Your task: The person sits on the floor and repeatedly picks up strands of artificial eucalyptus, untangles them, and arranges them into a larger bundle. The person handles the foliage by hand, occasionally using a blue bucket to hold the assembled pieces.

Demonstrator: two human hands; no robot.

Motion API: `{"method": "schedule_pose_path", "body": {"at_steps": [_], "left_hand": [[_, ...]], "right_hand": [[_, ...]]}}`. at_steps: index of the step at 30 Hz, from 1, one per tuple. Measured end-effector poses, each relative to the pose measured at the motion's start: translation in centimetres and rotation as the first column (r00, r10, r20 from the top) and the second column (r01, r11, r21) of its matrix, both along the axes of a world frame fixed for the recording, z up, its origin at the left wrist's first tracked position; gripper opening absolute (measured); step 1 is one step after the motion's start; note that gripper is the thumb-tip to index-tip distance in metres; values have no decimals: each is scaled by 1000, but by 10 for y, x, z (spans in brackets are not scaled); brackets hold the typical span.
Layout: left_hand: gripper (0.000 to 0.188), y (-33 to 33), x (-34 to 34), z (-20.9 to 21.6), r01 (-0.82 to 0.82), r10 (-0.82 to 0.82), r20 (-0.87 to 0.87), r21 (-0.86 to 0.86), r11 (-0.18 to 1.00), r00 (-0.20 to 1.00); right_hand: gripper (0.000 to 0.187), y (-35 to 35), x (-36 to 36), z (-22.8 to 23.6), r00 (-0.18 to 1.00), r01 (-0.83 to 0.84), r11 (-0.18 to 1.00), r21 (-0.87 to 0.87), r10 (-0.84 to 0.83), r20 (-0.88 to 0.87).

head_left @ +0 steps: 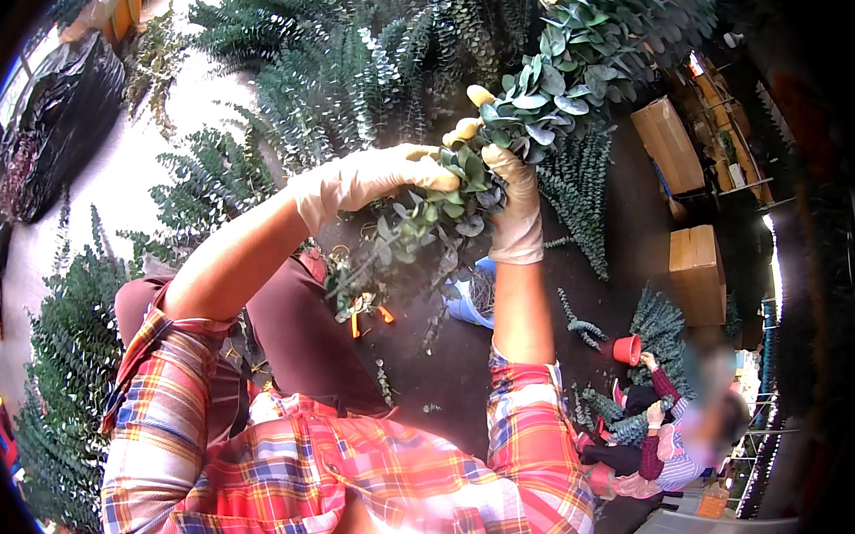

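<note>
A long bunch of eucalyptus branches (573,90) with round grey-green leaves slants from the upper right down to my hands. My right hand (516,199), in a pale glove, is closed round the stems near the bunch's lower end. Just left of it, my gloved left hand (379,178) is closed on the same bunch, fingers curled over the leaves. Below my hands, thinner leafy stem ends (421,233) hang out, partly blurred. Under them on the floor stands a blue bucket (470,299). Two orange handles (357,322) show beside my knee.
Heaps of cut eucalyptus (360,77) lie ahead and at the left (69,353). A black plastic bag (62,122) sits far left. Cardboard boxes (695,263) stand at the right. Lower right, a person (683,437) sits holding branches near a red pot (627,350).
</note>
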State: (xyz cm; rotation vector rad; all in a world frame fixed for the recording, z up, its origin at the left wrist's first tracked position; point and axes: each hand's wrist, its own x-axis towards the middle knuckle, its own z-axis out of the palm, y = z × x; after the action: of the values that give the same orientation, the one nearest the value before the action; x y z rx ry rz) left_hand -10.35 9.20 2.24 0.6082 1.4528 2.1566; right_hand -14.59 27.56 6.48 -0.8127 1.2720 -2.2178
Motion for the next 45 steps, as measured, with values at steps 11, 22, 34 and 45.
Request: {"method": "schedule_pose_path", "body": {"at_steps": [11,22,34,45], "left_hand": [[42,9,12,5,-127,134,67,-99,987,989],[41,35,17,-28,-311,311,-3,55,949,950],[92,7,26,19,-548,565,-141,141,824,813],[87,8,45,9,-527,506,-183,-87,846,843]], "right_hand": [[70,-3,16,7,999,-32,999,14,31,43],[42,8,-10,-27,930,238,934,268,-140,-339],[49,60,-36,-132,817,517,755,404,-296,-495],[31,83,-3,-91,723,683,677,276,-570,-390]]}}
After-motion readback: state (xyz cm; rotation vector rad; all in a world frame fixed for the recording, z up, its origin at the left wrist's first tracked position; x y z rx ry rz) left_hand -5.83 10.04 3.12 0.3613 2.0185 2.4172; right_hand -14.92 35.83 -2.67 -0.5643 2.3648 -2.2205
